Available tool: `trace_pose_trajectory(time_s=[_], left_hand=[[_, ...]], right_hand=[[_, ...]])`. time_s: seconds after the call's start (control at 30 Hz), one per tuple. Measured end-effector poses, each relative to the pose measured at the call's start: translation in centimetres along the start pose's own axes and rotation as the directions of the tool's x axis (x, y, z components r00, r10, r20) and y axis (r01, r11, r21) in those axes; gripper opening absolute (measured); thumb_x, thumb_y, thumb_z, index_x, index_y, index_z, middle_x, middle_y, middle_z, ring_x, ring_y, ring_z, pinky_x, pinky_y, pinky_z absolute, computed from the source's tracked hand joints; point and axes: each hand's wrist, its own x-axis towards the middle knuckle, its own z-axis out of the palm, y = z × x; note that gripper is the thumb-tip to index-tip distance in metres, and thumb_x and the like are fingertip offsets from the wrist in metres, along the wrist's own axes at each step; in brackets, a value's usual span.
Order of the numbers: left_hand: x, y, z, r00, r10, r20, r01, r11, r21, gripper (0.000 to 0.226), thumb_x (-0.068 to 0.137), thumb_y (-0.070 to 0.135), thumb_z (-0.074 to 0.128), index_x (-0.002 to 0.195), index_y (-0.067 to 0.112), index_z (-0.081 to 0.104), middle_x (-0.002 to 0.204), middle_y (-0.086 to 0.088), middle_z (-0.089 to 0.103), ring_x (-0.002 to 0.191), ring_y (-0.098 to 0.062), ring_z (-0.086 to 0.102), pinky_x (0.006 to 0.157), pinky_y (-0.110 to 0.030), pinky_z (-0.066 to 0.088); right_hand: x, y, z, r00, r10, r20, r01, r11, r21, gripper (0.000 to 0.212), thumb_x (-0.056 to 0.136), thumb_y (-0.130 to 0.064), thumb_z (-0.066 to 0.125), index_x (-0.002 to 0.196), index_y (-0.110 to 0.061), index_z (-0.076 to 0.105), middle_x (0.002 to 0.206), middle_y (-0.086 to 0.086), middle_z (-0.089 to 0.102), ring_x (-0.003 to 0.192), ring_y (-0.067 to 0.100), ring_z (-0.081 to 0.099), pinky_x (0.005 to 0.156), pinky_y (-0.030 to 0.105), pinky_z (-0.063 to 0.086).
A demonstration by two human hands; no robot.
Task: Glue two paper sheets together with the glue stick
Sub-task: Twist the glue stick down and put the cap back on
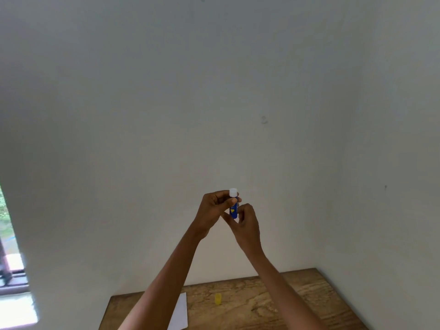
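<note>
While both hands are raised well above the table, this is how things stand, nearest first.

Paper: one white sheet (179,315) lies flat on the wooden table (297,298) at the lower edge of view, partly hidden by the left forearm; a second sheet cannot be seen.

Cap: a small yellow cap (218,299) stands on the table just right of the sheet, apart from it, so the stick is judged already uncapped.

Right hand (246,225): fingers curled and pinching the lower end of the blue tube, likely at the twist base.

Left hand (214,210): thumb and fingers closed around the upper part of the tube.

Glue stick (233,207): held upright between both hands in front of the bare wall (214,91), its white glue tip showing above the left fingers.

Done: stick picked up, cap off.

In hand: probably winding the glue out.

Left: spreading glue on the sheet, laying the other sheet on it, pressing them together; no glue on the paper can be made out.
</note>
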Motion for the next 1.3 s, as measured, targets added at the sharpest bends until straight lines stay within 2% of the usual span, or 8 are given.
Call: trace_pose_trajectory(time_s=[0.2, 0.3, 0.43, 0.7, 0.9, 1.03, 1.17, 1.3], left_hand=[[0.0, -0.2, -1.4, 1.000, -0.008, -0.030, 0.008, 1.000, -0.001, 0.018, 0.089, 0.007, 0.058, 0.102, 0.014, 0.067, 0.082, 0.010, 0.075, 0.085, -0.007, 0.069, 0.077, -0.018, 0.053], [-0.3, -0.4, -1.4, 0.999, -0.009, -0.036, 0.009, 1.000, -0.011, 0.018, 0.089, 0.007, 0.056, 0.104, 0.013, 0.067, 0.083, 0.010, 0.075, 0.087, -0.007, 0.069, 0.079, -0.017, 0.053], [-0.7, -1.1, -0.8, 0.999, -0.019, -0.030, 0.019, 1.000, 0.000, 0.023, 0.089, 0.006, 0.057, 0.111, 0.007, 0.064, 0.091, 0.004, 0.073, 0.088, -0.006, 0.069, 0.081, -0.016, 0.052], [-3.4, -4.4, -1.4, 0.989, -0.141, -0.043, 0.139, 0.990, -0.033, 0.024, 0.089, 0.006, 0.057, 0.111, 0.000, 0.063, 0.081, 0.009, 0.074, 0.086, -0.010, 0.068, 0.088, -0.029, 0.052], [-5.8, -7.3, -1.0, 0.964, -0.260, -0.055, 0.259, 0.966, -0.023, 0.029, 0.090, 0.007, 0.056, 0.116, -0.006, 0.059, 0.082, 0.010, 0.074, 0.087, -0.007, 0.069, 0.083, -0.020, 0.054], [-7.0, -8.1, -1.4, 0.952, -0.304, -0.022, 0.304, 0.952, 0.012, 0.029, 0.089, 0.005, 0.057, 0.115, -0.008, 0.059, 0.079, 0.010, 0.074, 0.084, -0.006, 0.068, 0.085, -0.021, 0.054], [-8.8, -9.1, -2.7, 0.930, -0.367, 0.002, 0.366, 0.929, 0.055, 0.029, 0.090, 0.006, 0.057, 0.115, -0.008, 0.059, 0.083, 0.009, 0.072, 0.082, -0.003, 0.068, 0.082, -0.019, 0.054], [-11.2, -11.2, -4.0, 0.910, -0.414, -0.037, 0.415, 0.909, 0.037, 0.029, 0.089, 0.006, 0.058, 0.114, -0.008, 0.060, 0.087, 0.007, 0.071, 0.082, 0.003, 0.067, 0.080, -0.012, 0.050]], right_hand=[[1.2, 0.1, -1.6, 0.904, -0.042, 0.425, 0.018, 0.998, 0.060, 0.019, 0.100, -0.020, 0.045, 0.089, -0.034, 0.053, 0.088, -0.002, 0.046, 0.080, 0.010, 0.050, 0.069, 0.017, 0.047], [1.3, 0.1, -1.8, 0.956, -0.073, 0.285, 0.096, 0.993, -0.066, 0.004, 0.091, -0.027, 0.061, 0.087, -0.028, 0.060, 0.080, -0.007, 0.050, 0.072, 0.006, 0.050, 0.067, 0.023, 0.041], [0.0, 0.7, -0.8, 0.998, -0.044, 0.051, 0.051, 0.987, -0.154, 0.031, 0.077, -0.038, 0.076, 0.077, -0.022, 0.049, 0.074, -0.012, 0.043, 0.059, 0.004, 0.043, 0.054, 0.014, 0.033], [-2.0, 3.5, -0.9, 0.865, 0.074, 0.497, -0.081, 0.997, -0.006, 0.023, 0.100, -0.015, 0.044, 0.116, -0.006, 0.059, 0.088, -0.003, 0.045, 0.075, 0.008, 0.052, 0.060, 0.009, 0.048], [-5.1, 5.8, 0.1, 0.952, 0.173, 0.252, -0.111, 0.964, -0.243, 0.022, 0.084, -0.033, 0.070, 0.086, -0.012, 0.064, 0.082, -0.001, 0.053, 0.069, 0.013, 0.049, 0.060, 0.024, 0.036], [-7.4, 6.3, 1.5, 0.964, 0.219, 0.149, -0.200, 0.971, -0.133, 0.030, 0.082, -0.031, 0.072, 0.073, -0.015, 0.050, 0.079, 0.003, 0.052, 0.067, 0.015, 0.047, 0.063, 0.030, 0.038], [-8.4, 7.1, 2.2, 0.898, 0.255, 0.358, -0.259, 0.965, -0.037, 0.018, 0.095, -0.024, 0.057, 0.085, -0.015, 0.044, 0.083, 0.010, 0.050, 0.069, 0.020, 0.051, 0.063, 0.037, 0.047], [-9.1, 7.4, 1.8, 0.724, 0.298, 0.622, -0.312, 0.946, -0.090, 0.011, 0.100, -0.021, 0.045, 0.110, -0.017, 0.050, 0.087, 0.002, 0.049, 0.069, 0.010, 0.053, 0.053, 0.016, 0.050]])
